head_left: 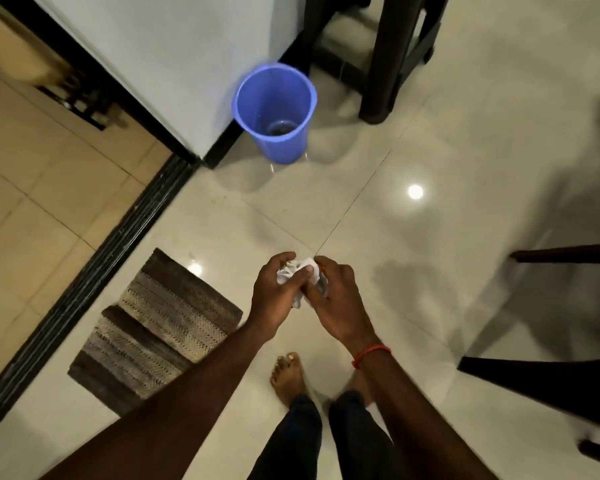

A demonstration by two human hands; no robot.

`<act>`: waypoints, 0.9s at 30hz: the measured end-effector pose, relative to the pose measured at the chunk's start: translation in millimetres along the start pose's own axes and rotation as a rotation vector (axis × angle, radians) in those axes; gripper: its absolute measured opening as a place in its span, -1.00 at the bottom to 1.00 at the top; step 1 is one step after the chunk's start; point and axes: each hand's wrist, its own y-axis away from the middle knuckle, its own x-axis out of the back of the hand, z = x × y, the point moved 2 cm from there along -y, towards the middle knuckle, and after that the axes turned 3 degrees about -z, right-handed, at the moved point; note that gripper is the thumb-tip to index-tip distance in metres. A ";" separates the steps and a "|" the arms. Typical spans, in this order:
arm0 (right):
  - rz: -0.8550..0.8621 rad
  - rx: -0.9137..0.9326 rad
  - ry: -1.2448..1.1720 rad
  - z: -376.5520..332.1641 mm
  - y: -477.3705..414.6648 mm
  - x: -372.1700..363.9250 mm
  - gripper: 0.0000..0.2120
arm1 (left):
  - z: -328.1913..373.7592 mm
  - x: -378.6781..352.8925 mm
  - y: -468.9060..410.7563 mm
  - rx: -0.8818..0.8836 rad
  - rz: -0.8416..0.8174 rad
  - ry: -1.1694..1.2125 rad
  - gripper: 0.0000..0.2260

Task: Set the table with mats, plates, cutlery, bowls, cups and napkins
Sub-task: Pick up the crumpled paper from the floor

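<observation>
A glossy pale tiled floor (430, 161) is filling most of the frame, catching two bright light reflections. A white wall panel (174, 64) with a dark base is slanting down from the top centre toward the middle left, and a dark door track (94, 282) is running diagonally across the left side. Dark furniture legs (388, 57) are standing at the upper centre-right, and dark chair parts (551, 382) are reaching in from the right edge. A striped brown mat (153, 327) is lying on the floor at the lower left. A blue bin (274, 112) is standing upright at the upper centre, just beside the wall's corner, with something dark sitting at its bottom. Two bare forearms are reaching up from the bottom edge, above a bare foot (288, 379). The left hand (274, 299) and right hand (340, 303) are meeting at the centre, both clamping their fingers around a crumpled white napkin (297, 271), holding it in the air well apart from the bin. A red thread (371, 355) is circling the right wrist
</observation>
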 end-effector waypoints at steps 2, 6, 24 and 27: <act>-0.004 0.036 0.038 -32.5 23.2 31.6 -0.62 | 41.5 -3.9 29.5 -0.006 0.009 0.015 -0.51; 0.002 0.076 0.045 -89.1 69.8 84.6 -0.66 | 109.6 -11.1 86.8 -0.007 -0.010 0.034 -0.58; 0.160 0.211 -0.204 -219.5 198.9 280.2 -0.44 | 343.9 -91.2 260.2 -0.230 -0.348 -0.174 -0.57; 0.171 0.182 -0.234 -230.9 189.4 303.1 -0.37 | 369.5 -102.4 254.1 -0.243 -0.359 -0.178 -0.53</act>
